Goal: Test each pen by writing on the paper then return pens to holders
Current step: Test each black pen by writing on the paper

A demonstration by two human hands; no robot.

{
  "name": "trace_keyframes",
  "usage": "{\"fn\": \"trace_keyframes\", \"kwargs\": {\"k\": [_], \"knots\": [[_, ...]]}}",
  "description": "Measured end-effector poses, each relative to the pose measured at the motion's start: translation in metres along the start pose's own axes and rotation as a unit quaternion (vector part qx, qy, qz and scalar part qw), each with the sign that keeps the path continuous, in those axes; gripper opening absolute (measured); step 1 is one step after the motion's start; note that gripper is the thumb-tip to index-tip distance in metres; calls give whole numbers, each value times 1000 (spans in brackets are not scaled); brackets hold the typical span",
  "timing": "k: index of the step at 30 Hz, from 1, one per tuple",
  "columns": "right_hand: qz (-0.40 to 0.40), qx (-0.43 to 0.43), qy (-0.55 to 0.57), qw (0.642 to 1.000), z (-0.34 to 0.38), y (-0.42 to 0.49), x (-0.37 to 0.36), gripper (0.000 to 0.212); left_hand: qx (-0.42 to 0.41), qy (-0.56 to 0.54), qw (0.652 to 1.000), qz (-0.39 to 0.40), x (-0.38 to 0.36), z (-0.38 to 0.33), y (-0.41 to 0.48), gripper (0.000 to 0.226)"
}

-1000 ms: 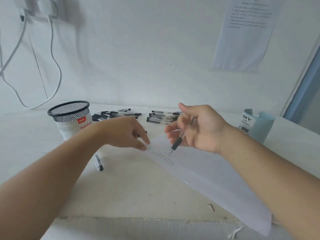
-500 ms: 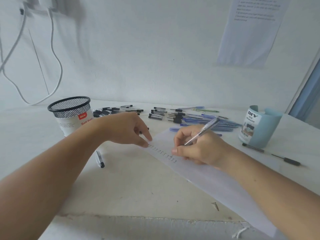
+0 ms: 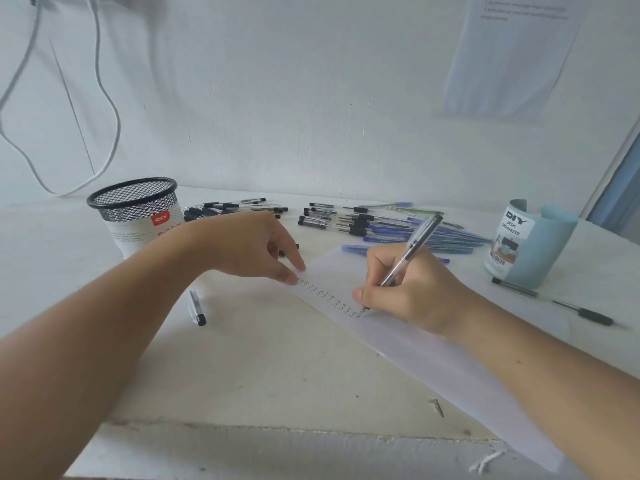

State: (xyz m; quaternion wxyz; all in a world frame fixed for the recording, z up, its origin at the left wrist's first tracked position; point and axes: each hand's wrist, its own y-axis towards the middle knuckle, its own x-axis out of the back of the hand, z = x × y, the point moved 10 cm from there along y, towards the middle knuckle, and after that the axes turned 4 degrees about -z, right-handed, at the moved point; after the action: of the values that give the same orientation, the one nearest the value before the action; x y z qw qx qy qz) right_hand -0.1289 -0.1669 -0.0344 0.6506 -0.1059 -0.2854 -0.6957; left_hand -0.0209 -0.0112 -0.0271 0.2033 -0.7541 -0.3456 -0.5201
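A scuffed white tabletop (image 3: 263, 368) is carrying a black wire-mesh cup (image 3: 135, 216) at the left and a pale blue plastic desk organizer (image 3: 540, 251) at the right. Black-capped clear pens (image 3: 332, 220) and blue pens (image 3: 443, 237) are lying heaped along the back. A long white paper sheet (image 3: 433, 355) is stretching diagonally in front. A single clear pen (image 3: 196, 308) is lying beside the cup, and a slim black pen (image 3: 588, 312) near the organizer.

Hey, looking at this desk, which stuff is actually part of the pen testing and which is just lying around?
Part of the job: the pen gripped by the right hand, the paper the left hand presses down, the loose pens, the mesh holder, the blue organizer.
Just lying about: the white cables, the sheet on the wall, the small scrap of debris.
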Motion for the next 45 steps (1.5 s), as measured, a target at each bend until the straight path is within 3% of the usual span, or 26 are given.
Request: {"fn": "trace_keyframes", "kwargs": {"k": [45], "knots": [[2, 8, 11, 1000, -5, 3, 0, 34, -3, -9, 1000, 3, 0, -2, -2, 16]]}}
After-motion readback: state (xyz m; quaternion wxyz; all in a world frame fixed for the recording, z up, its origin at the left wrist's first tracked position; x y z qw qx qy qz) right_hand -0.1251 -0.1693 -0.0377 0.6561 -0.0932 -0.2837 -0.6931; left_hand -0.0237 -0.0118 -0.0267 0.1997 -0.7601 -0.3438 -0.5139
